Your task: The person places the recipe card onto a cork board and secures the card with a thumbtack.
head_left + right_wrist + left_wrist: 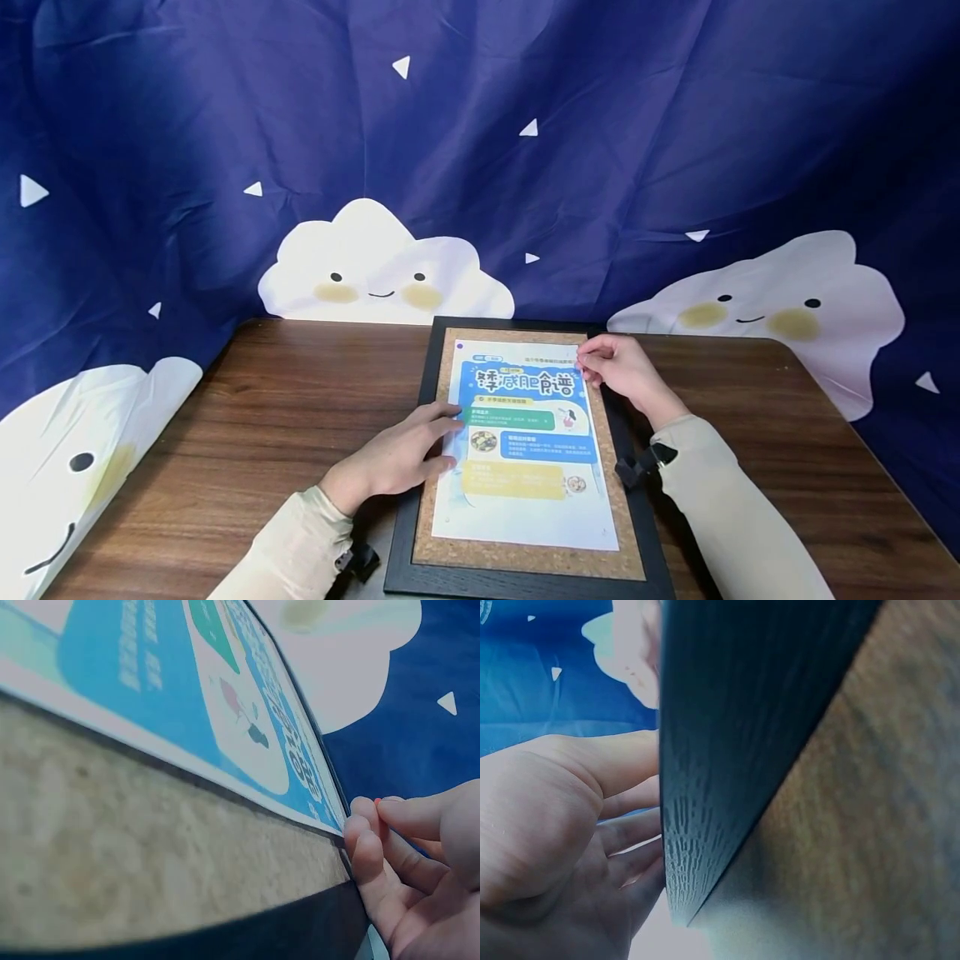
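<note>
A printed poster point(525, 521) with blue, green and yellow panels lies on a black-framed cork board point(630, 560). At its top left corner sits a purple pushpin point(460, 346). My right hand point(618, 367) is at the poster's top right corner, thumb and fingertips together. In the right wrist view they pinch a small red pushpin point(377, 800), of which only a bit shows. My left hand point(401, 450) reaches over the board's left side, its fingers extended onto the poster's left edge. From the left wrist view, the black frame point(727, 735) hides those fingertips.
The board rests on a brown wood-grain table point(300, 392). Behind and around the table hangs a dark blue cloth point(465, 167) with white clouds and triangles. A black strap device is on each sleeved wrist.
</note>
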A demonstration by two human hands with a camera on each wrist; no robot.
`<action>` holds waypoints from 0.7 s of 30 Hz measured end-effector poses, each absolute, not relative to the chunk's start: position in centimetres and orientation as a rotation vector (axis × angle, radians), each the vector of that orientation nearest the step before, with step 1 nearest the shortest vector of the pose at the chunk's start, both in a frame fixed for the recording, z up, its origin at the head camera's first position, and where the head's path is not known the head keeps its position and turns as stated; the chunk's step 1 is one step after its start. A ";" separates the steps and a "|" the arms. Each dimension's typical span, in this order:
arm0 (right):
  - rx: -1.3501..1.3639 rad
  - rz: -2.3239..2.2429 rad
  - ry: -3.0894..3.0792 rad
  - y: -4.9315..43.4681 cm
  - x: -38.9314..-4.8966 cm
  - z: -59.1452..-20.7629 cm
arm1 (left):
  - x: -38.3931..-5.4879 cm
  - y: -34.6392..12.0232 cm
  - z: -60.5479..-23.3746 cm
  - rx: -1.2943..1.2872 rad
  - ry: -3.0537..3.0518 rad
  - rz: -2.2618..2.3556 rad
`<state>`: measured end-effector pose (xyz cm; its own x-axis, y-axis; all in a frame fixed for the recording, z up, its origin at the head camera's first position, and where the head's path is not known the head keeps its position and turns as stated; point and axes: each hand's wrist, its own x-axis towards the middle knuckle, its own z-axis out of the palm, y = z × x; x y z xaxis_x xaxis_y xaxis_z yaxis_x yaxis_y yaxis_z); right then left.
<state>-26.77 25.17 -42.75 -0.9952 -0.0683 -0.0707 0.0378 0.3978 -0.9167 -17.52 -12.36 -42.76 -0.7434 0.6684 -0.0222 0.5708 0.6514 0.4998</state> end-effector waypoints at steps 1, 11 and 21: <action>-0.023 -1.667 2.543 25.1 -26.9 -42.8 | -17.5 -12.4 -42.8 1.011 2.665 0.701; 0.001 -1.609 2.573 24.6 -27.8 -42.8 | -17.5 -12.3 -42.8 1.015 2.666 0.703; 0.019 -1.592 2.563 24.5 -28.1 -42.7 | -17.5 -12.3 -42.7 1.008 2.667 0.703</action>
